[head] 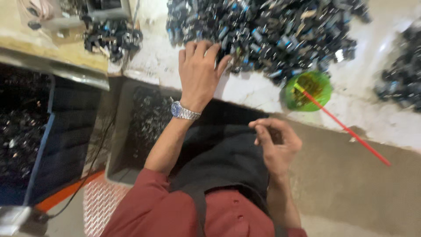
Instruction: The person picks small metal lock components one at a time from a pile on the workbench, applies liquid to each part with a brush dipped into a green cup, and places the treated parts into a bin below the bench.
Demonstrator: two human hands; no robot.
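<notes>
My left hand reaches forward onto the near edge of a big heap of small black and blue parts on a white table. Its fingers rest spread on the parts; a grip is not visible. A metal wristwatch sits on that wrist. My right hand hovers over my dark lap, below the table edge, with fingers curled and thumb meeting the fingertips. Whether it pinches a small part is hidden.
A green bowl with a red stick leaning out stands at the table's near edge. Another dark pile lies at the right. A grey bin of black parts and a blue crate sit at the left.
</notes>
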